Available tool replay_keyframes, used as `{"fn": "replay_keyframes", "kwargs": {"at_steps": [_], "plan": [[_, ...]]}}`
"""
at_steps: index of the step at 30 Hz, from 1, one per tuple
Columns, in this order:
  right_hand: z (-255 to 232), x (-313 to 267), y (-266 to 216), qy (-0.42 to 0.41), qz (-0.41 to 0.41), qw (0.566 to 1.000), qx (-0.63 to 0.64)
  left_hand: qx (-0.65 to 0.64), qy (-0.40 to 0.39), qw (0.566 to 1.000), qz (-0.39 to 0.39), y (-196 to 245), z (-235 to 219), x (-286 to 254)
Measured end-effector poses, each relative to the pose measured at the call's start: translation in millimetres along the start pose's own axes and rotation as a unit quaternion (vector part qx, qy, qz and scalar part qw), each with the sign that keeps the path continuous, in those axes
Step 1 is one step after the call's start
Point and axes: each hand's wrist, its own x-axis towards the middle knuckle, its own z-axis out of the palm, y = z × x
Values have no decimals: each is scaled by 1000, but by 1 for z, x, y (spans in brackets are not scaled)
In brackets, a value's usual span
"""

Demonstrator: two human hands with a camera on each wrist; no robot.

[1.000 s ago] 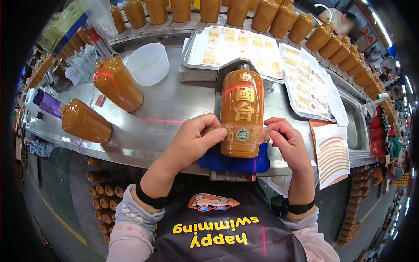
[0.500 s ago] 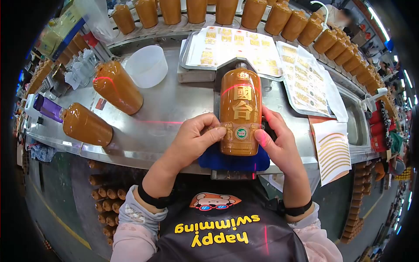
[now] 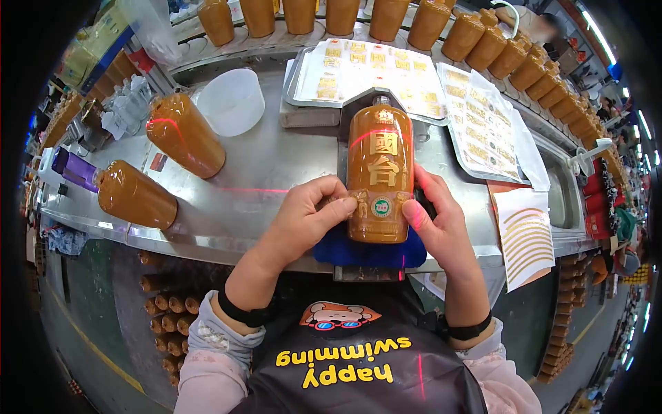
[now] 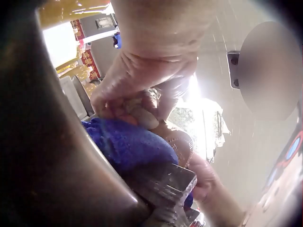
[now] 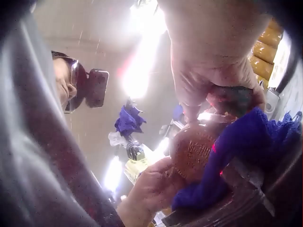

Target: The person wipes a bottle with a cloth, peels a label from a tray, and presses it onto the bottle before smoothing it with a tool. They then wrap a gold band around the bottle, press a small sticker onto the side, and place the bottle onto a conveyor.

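A brown bottle [image 3: 383, 141] with large gold characters lies on its back, its neck at a dark angular holder [image 3: 353, 110] and its base over a blue cloth [image 3: 369, 257]. Across its lower front runs a clear label strip [image 3: 380, 207] with a green round emblem and gold motifs. My left hand [image 3: 307, 214] pinches the strip's left end between thumb and bent index finger. On the other side my right hand [image 3: 445, 224] holds the bottle's side, thumb pressed by the strip's right end, fingers [image 3: 431, 183] along the flank. The bottle's underside [image 5: 191, 151] shows in the right wrist view.
Two brown bottles [image 3: 186, 134] [image 3: 136, 195] lie at left near a translucent tub [image 3: 231, 102]. Behind are label sheets [image 3: 379, 69] on a tray, with more sheets [image 3: 483, 131] at right. A sheet of gold arcs [image 3: 525, 238] hangs by the front edge. Bottles [image 3: 341, 17] line the back.
My right hand has moved from pinching the strip's free end to holding the bottle's side. The strip now lies against the bottle's front. My left hand stays in place. Back-row bottles have shifted.
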Motion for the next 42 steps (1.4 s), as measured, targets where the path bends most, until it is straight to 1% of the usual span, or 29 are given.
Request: {"fn": "replay_keyframes", "kwargs": {"at_steps": [1,2,4,5,7,10,11,14,17,20,23,26,29,32,35,38,41,42], "plan": [[-1,0,1,-3,-1,1000,1,6,-14,1000,-27,1,-2,-2],[-1,0,1,-5,-2,1000,3,42,37,998,11,0,0,-3],[-1,-1,-1,-5,0,999,32,114,137,980,85,-1,7,-2],[0,-1,-2,-5,2,999,47,137,148,971,125,1,10,-2],[0,0,1,0,-2,999,33,180,169,947,205,8,19,-1],[1,-1,3,4,1,1000,25,194,165,934,249,-6,35,10],[2,-1,3,6,3,1000,25,165,157,948,224,-7,37,10],[2,-1,2,8,11,999,30,79,138,968,193,-10,39,11],[1,-1,2,3,-7,1000,-5,79,130,968,198,-13,38,11],[5,-2,1,17,-1,1000,24,111,140,962,207,-11,43,11],[4,-1,-4,14,9,999,28,79,134,967,201,-11,43,11],[4,-1,-1,13,-1,1000,-9,48,126,976,171,-7,44,8],[4,-1,1,19,-9,1000,-13,73,140,969,190,-9,44,11],[4,-1,5,20,-20,999,-23,122,155,962,192,-7,46,12],[4,-1,0,21,-11,1000,-9,88,160,965,190,-9,48,15],[1,0,3,1,-2,1000,5,85,156,967,185,-9,47,13],[-7,-1,5,-45,-41,998,3,68,79,974,200,-7,31,6],[-6,-2,6,-47,-38,998,5,84,69,972,209,-11,26,4]]}}
